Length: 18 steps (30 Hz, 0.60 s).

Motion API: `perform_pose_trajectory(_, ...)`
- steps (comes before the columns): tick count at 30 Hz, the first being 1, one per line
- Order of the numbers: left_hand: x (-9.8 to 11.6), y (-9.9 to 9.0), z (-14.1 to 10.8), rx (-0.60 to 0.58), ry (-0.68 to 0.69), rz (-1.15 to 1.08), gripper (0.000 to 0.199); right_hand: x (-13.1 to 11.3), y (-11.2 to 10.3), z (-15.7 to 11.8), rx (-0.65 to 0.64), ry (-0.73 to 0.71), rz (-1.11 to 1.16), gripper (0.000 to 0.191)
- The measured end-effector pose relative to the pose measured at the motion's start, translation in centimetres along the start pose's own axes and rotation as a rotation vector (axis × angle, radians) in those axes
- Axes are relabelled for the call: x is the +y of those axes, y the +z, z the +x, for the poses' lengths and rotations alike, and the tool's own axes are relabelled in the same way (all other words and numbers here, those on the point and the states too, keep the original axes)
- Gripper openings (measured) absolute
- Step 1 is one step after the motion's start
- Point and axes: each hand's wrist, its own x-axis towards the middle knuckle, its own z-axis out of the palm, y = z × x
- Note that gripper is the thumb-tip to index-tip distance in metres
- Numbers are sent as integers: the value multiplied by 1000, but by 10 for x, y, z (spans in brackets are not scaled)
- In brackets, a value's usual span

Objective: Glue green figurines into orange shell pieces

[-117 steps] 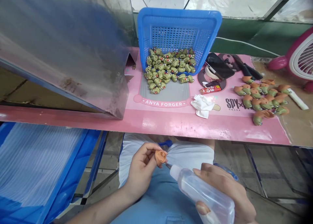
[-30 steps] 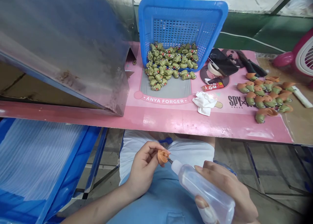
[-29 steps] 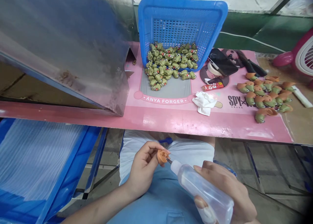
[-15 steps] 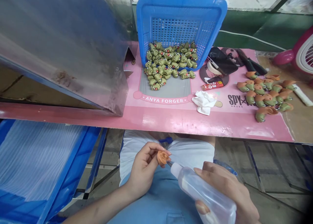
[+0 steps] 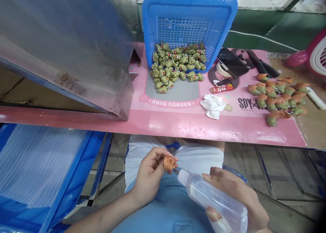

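The left hand (image 5: 149,178) is curled nearly closed, thumb and fingertips pinching a small hollow orange moulded piece (image 5: 169,163) above the person's lap. The right hand (image 5: 235,195) wraps firmly round a clear plastic squeeze bottle (image 5: 214,200), its thin metal nozzle (image 5: 175,171) angled up at the orange piece; whether the tip touches or enters it is hard to tell from this view. Ahead of the hands, a glossy pink printed mat (image 5: 175,124) on the bench reads "ANYA FORGER" and "SPY×". On it, straight ahead, a tilted blue plastic mesh basket (image 5: 188,25) leans over a heap of small olive-green figures (image 5: 175,66). Further to the right of the hands lie orange-and-green moulded pieces (image 5: 273,100), a crumpled white cloth (image 5: 212,106), a black phone (image 5: 233,62) and a small red box (image 5: 221,88) whose print is too small to read.
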Motion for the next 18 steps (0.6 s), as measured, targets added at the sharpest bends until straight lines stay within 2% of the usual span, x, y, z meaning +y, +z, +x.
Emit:
perform_pose_trajectory(5,-2,-1,0,10,-7,-27,5,-1,-3,-3,15,31,-73,19)
perform_pose_trajectory(13,-2,-1,2,1,7,-43,6,-2,0,2,39,12,-29,21)
perform_pose_trajectory(18,-1,0,3,4,-7,-47,7,2,0,-4,37,33,-13,19)
